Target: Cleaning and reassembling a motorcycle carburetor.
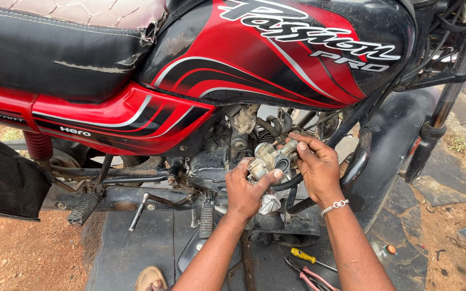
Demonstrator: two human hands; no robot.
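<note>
Both hands, left hand [248, 189] and right hand [316, 167], are clamped on the carburetor [271, 160], off its mount by the look of it, screwdriver [304, 256] lying at six o'clock.

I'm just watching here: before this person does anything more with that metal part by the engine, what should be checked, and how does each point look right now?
1. Both hands on the part: ok. The left hand and right hand both grip the carburetor.
2. Part clear of the fuel tank: ok, it sits below it, beside the engine.
3. Hoses and cables free of the part: cannot tell, the fingers hide its sides.
4. Tools within reach: ok. A yellow-handled screwdriver and pliers lie on the ground beneath the arms.
5. White rag out of the way: ok, it hangs below the left hand.
6. Motorcycle standing steady: cannot tell, no stand in view.
</note>
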